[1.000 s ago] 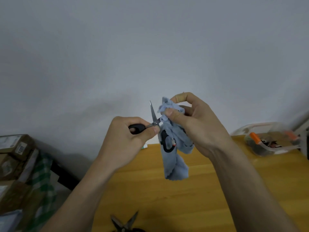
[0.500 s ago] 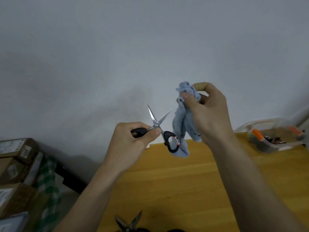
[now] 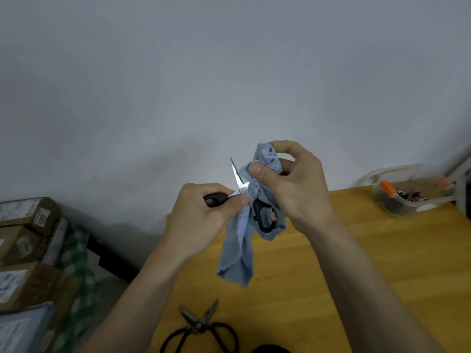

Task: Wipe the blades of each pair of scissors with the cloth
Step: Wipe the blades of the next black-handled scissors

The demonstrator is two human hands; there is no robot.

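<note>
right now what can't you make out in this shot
- Second blade of the held scissors: head view, covered by the cloth that the right hand pinches.
- One handle: hidden inside the left hand.
- Scissors on the table: handle loops cut off by the bottom edge.
- Plastic tub contents: blurred, too small.
- Box labels: unreadable.

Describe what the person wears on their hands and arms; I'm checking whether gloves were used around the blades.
No gloves: the left hand and the right hand are both bare. Both forearms are bare too, with no sleeve showing anywhere in view. No ring, watch or bracelet is visible on either hand or wrist.
</note>
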